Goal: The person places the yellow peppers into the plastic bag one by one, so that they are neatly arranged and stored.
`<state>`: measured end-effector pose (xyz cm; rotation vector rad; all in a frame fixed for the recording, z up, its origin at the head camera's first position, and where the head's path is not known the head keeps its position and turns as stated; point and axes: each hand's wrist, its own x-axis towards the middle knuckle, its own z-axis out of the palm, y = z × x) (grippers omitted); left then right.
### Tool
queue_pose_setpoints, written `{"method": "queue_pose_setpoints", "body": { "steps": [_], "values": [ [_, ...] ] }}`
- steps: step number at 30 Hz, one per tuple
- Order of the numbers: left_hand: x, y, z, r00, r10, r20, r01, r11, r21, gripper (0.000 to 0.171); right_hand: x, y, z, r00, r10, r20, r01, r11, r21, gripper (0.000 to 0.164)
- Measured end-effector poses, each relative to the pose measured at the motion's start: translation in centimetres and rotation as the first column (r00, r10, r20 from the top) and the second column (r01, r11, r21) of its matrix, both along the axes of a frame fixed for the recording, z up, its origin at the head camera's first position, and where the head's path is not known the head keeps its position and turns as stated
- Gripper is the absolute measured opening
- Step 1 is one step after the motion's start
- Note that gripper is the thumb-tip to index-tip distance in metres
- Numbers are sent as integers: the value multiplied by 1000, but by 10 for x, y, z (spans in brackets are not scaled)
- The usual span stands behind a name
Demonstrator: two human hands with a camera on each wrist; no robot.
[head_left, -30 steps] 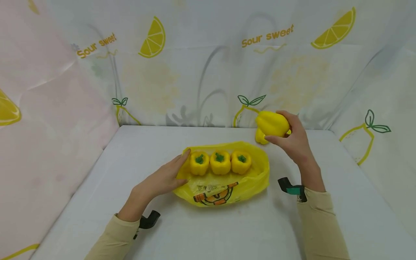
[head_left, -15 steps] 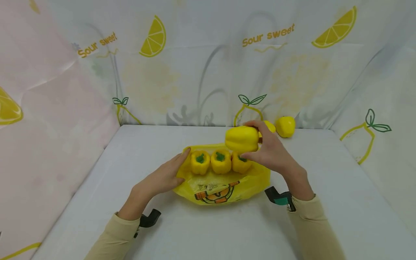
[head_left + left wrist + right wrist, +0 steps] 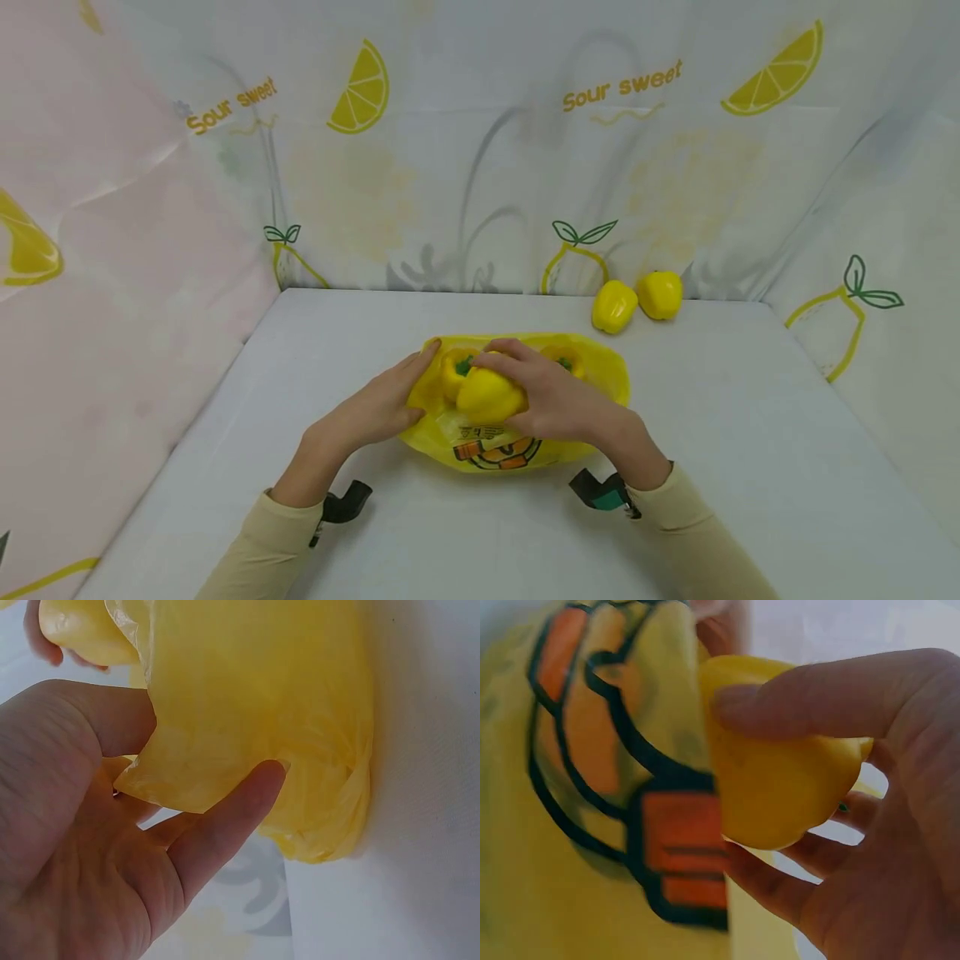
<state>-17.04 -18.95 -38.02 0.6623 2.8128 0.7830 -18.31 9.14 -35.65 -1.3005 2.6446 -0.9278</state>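
Observation:
A yellow plastic bag [image 3: 611, 379] with an orange print lies with its mouth spread toward me. My left hand [image 3: 375, 412] holds its left end, thumb tip tucked behind the film and one finger against the outside in the left wrist view. My right hand [image 3: 558, 400] grips a yellow bell pepper [image 3: 483, 400], fingers on top and thumb [image 3: 780, 705] near the print. This pepper overlaps the bag's mouth. Inside the bag a pepper [image 3: 452, 375] with a green stem shows at left and another pepper [image 3: 566, 357] at right; the middle is hidden by the hand.
Two more yellow bell peppers stand at the back right, one pepper [image 3: 615, 307] a little nearer and the other pepper [image 3: 660, 295] by the wall. A white table [image 3: 480, 533] meets a lemon-printed curtain [image 3: 450, 167] behind.
My right hand has carried its pepper left and nearer, from the back right to over the bag. The two peppers at the back now show fully. The left hand stays on the bag.

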Motion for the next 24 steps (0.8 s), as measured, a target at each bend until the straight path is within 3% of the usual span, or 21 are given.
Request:
{"method": "queue_pose_setpoints", "body": {
  "steps": [4, 11, 16, 24],
  "values": [
    [-1, 1, 1, 1000, -5, 8, 5, 1000, 4, 90, 6, -13, -10, 998, 21, -57, -15, 995, 96, 81],
    [-1, 2, -1, 1000, -3, 15, 3, 1000, -2, 89, 14, -30, -26, 994, 28, -104, 1, 963, 269, 78],
    [-1, 2, -2, 1000, -4, 5, 4, 1000, -3, 89, 17, -29, -26, 988, 40, -149, 6, 955, 296, 75],
    [-1, 2, -2, 999, 8, 45, -7, 1000, -11, 90, 18, -28, -21, 995, -14, -98, 43, 953, 300, 60]
  ]
}}
